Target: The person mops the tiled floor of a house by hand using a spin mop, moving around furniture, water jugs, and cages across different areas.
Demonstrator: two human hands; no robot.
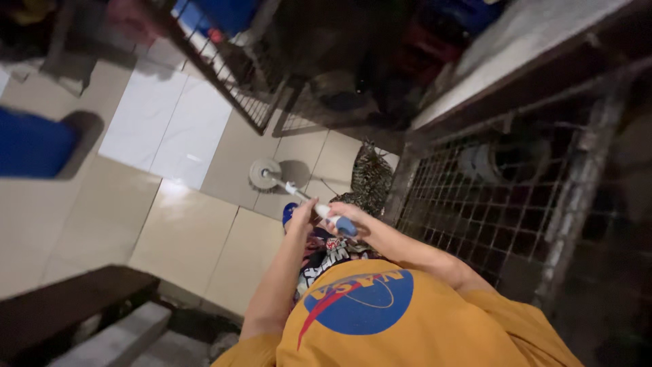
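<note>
The right hand (339, 214) sits just right of centre in the frame, fingers curled around the blue grip at the top of the mop handle (319, 209). The left hand (301, 216) is just beside it, to the left and slightly lower on the same handle, and seems to be wrapped round it too, though the view is too dim and blurred to be sure of its fingers. Both forearms run down from the hands to the lower middle of the frame, where an orange shirt (421, 326) with a round blue emblem fills the bottom edge.

From the hands the handle slants up and to the left, white below the blue grip, to the round mop head (265, 173), which lies flat on the floor (197, 245) above and left of the hands, near the frame's centre. The floor is of large pale tiles, cream and white.

Right of the hands stands a wire-mesh cage (489, 204) with a rusty frame, its top slab reaching into the upper right corner. Another mesh panel (231, 81) leans across the upper middle. A blue blur (34, 143) lies at the left edge, and dark steps (88, 312) fill the lower left corner.
</note>
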